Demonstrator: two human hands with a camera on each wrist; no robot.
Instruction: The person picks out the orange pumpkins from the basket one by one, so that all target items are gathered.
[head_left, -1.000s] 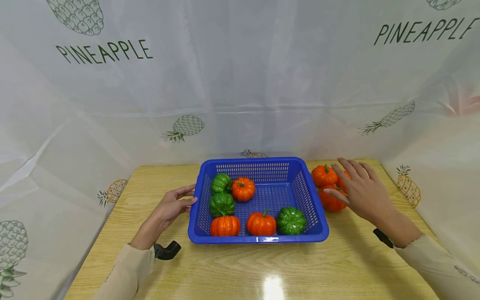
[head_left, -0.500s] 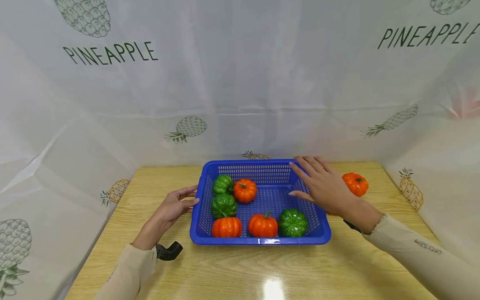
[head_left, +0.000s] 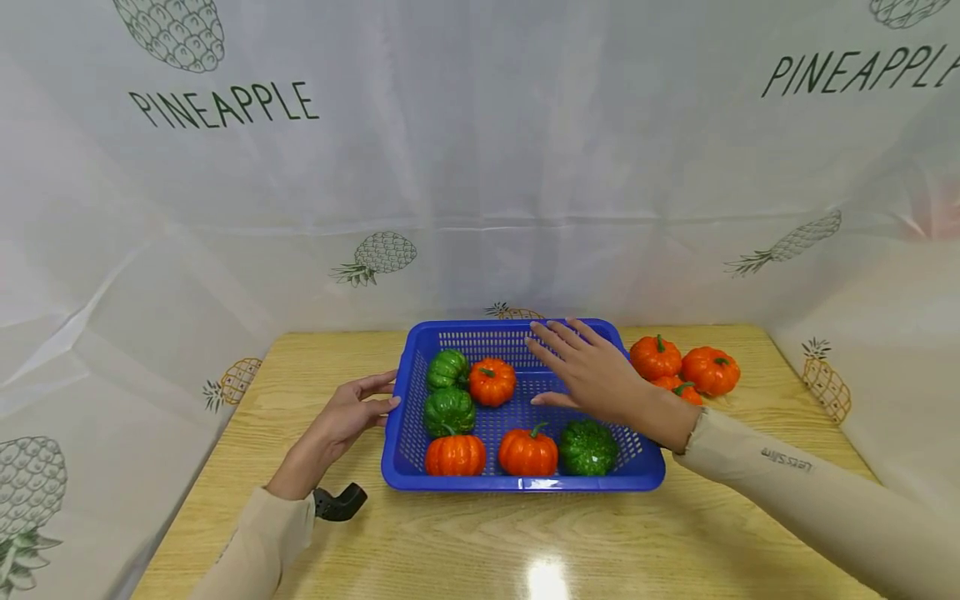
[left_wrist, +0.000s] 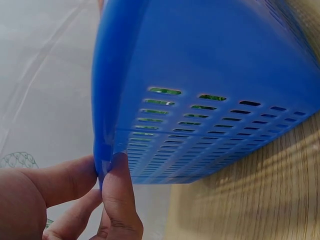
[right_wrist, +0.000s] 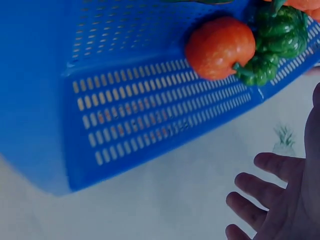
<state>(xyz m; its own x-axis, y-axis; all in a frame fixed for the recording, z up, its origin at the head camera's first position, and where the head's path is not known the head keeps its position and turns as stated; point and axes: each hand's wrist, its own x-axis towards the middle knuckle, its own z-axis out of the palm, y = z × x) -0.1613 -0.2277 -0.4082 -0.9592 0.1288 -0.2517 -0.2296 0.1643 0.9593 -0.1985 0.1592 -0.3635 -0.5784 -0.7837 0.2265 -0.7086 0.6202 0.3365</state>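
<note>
A blue perforated plastic basket [head_left: 525, 483] stands on the table. At its left end, my left hand [head_left: 337, 421] pinches the rim between thumb and fingers, plain in the left wrist view. My right hand [head_left: 592, 375] hovers over the basket's right half, fingers spread, holding nothing. Inside, two green pumpkins [head_left: 450, 412] sit along the left side beside an orange pumpkin [head_left: 492, 382]. Two more orange pumpkins [head_left: 528, 452] and a green pumpkin [head_left: 588, 447] line the near side. The right wrist view catches an orange pumpkin [right_wrist: 220, 47] against the basket wall.
Right of the basket, three orange pumpkins [head_left: 711, 371] cluster on the wooden table [head_left: 450, 542]; my right arm partly covers one. A white sheet printed with pineapples [head_left: 480, 167] hangs behind and along both sides.
My right hand has swept left, from above the loose orange pumpkins to above the basket, staying spread and holding nothing. My left hand keeps its place at the rim.
</note>
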